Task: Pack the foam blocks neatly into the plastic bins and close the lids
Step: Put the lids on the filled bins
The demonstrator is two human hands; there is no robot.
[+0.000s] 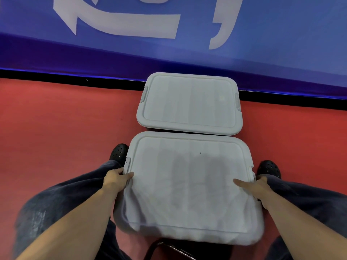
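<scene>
Left hand [117, 180] grips the left short edge of the nearer white rectangular plastic bin lid [189, 184], thumb on top and fingers curled down over the rim just below the grey side latch [127, 164]. That lid sits on its bin on the red floor [56, 128], between the person's black clog shoes. Beyond it, touching or very nearly so, a second white lidded plastic bin [189, 102] stands against the black strip at the floor's far edge, under the blue banner; its lid lies flat, with grey latches at both ends. On the right, the right hand [257, 186] holds the nearer lid's right edge, thumb stretched flat across the top and fingers hidden over the side. No foam blocks show; presumably they are packed inside. The step in hand looks like seating the nearer lid. Next, I'd judge, comes pressing both ends down evenly and snapping the side latches shut.
</scene>
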